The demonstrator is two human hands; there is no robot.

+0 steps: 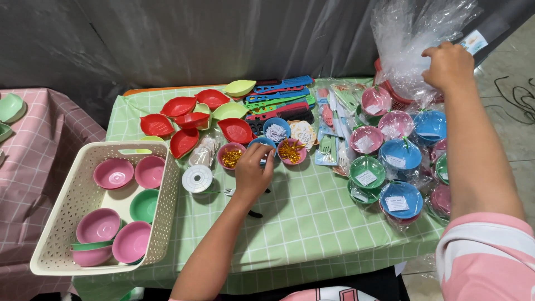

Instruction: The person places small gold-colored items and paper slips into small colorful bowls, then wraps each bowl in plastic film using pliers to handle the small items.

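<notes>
The left hand hovers over the green checked tablecloth, fingers curled downward just in front of a small blue plastic bowl; whether it pinches anything cannot be told. The right hand reaches to the far right corner, fingers closed on a crinkled clear plastic bag.

Four small bowls stand in a cluster by the left hand: two pink ones with gold bits, and two blue ones, the farther holding white slips. A round white tape roll lies just left of the hand.

The cream perforated plastic basket holds five pink bowls and at least one green bowl.

Behind, six red leaf-shaped dishes and at least two pale green ones lie beside a stack of coloured combs.

On the right, about ten wrapped bowls in blue, pink and green sit packed together.
</notes>
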